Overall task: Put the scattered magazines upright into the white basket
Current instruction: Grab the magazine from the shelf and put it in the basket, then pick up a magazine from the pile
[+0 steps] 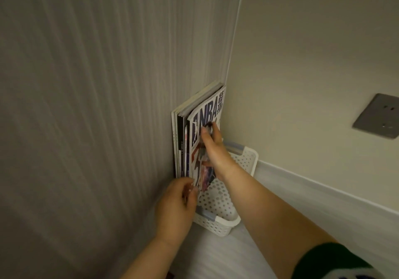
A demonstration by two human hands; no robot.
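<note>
At far left a striped wall [86, 106] was seen, w/ a few back mags [180, 132] stood upright & flat against it. Just below, the left hand [179, 199] was held at the pack's lower corner, fingers curled & apparently pinching the bottom edge of the NBA mag [203, 114]; blur kept this from being certain. That front mag was leant slightly off the others. Its right edge was pinched by the right hand [212, 149], thumb laid on the cover. The white basket [218, 221] was set in the room corner, mags at its left end, perforated bottom visible to their right; whether the NBA mag had reached that bottom couldn't be told. A wall socket [376, 115] was noted far right. Risks, as judged: if released before being seated, the NBA mag could flop rightward into the unfilled part; too hard a push could buckle the thin cover or tip the light basket; the bottom edge could get caught on the rim.
</note>
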